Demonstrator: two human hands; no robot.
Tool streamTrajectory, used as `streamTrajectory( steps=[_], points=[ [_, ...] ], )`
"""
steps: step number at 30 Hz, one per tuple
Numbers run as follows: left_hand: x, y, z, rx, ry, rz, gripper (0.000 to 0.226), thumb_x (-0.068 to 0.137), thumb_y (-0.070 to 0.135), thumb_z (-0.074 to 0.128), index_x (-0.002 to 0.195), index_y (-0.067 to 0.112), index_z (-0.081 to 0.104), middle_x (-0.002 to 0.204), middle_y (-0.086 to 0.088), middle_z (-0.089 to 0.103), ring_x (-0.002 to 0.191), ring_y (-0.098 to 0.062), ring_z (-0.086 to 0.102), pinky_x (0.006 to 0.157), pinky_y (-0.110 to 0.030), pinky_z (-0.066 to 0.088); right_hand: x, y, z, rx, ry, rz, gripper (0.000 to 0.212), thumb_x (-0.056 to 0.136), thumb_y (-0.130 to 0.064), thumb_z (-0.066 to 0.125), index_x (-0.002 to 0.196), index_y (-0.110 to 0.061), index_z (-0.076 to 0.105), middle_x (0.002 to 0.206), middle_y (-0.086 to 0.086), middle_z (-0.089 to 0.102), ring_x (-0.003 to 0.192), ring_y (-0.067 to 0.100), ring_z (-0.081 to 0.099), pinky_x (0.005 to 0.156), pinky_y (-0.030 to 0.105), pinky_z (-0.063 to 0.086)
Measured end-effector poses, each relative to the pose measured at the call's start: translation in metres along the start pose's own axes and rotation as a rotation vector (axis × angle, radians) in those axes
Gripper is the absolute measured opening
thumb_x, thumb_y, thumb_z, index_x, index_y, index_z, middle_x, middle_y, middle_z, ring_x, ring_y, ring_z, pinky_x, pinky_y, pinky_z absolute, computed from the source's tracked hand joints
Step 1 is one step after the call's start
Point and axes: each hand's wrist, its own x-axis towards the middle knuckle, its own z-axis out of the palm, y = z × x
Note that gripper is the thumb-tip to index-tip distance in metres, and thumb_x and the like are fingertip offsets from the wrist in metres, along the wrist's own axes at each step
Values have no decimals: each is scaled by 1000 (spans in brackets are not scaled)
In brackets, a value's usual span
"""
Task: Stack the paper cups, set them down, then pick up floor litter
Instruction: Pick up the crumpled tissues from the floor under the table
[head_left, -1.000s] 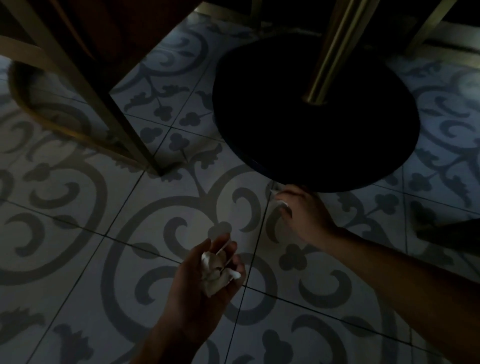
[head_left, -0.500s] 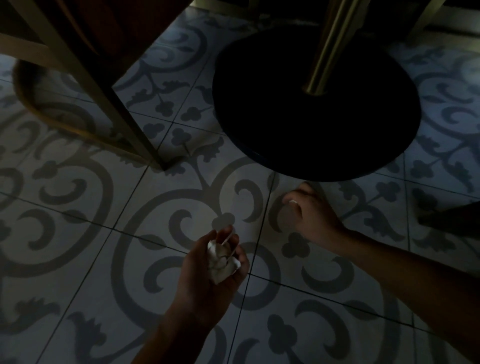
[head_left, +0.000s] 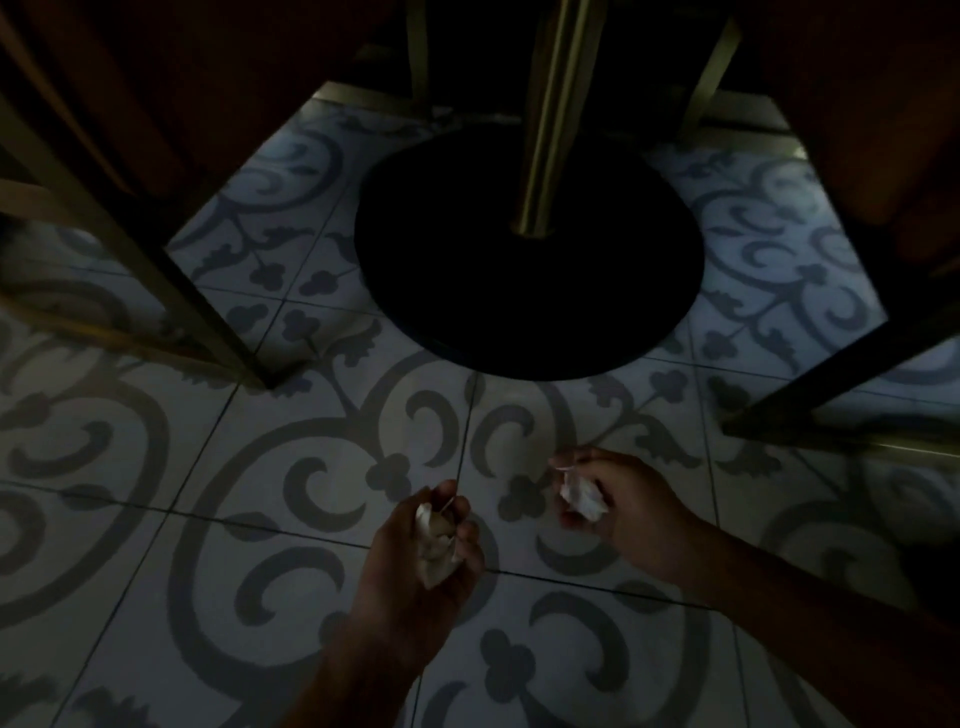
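Judging the risks first, we note that both hands are already loaded with litter, which leaves no free fingers for a further pickup; any attempt to pinch another scrap would, in our view, loosen the grip and let paper fall back onto the floor (head_left: 311, 519). The light under the table is poor, so small pale scraps could be missed against the pale tile pattern, and we see no loose litter on the visible tiles, though the dark areas beside the chair legs cannot be checked. We also consider the table base (head_left: 530, 291) and the chair leg (head_left: 218, 312) to be close enough that rising carelessly could knock a hand or the head against the furniture. No bin appears in view, so the carry may be long, and a loose hold could shed pieces. Turning to the hands: the left hand (head_left: 415, 561) is curled palm up around a crumpled wad (head_left: 434, 545), fingers folded over it with a thin white stick poking out near the thumb. The right hand (head_left: 623, 509) is partly closed, fingertips and thumb pinching a smaller scrap (head_left: 582, 496) held clear of the floor. Neither hand touches the tiles. The paper cups are not in view.
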Motion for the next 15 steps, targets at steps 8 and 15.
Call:
streamTrajectory(
  steps=[8,15],
  points=[
    [-5,-7,9,27,-72,-4,22,96,23,46,83,14,62,72,-2,59,51,-12,51,43,-20,43,-17,-2,-9,18,34,-46,26,94,-11,41,87,0,63,54,10,58,48,21,55,43,26,47],
    [-6,-5,16,-9,-93,7,22,94,23,47,78,14,59,67,-1,57,45,-11,47,40,-18,38,-21,-4,0,-50,147,-43,25,92,-10,44,78,-2,62,55,10,51,48,25,46,47,29,34]
  ],
)
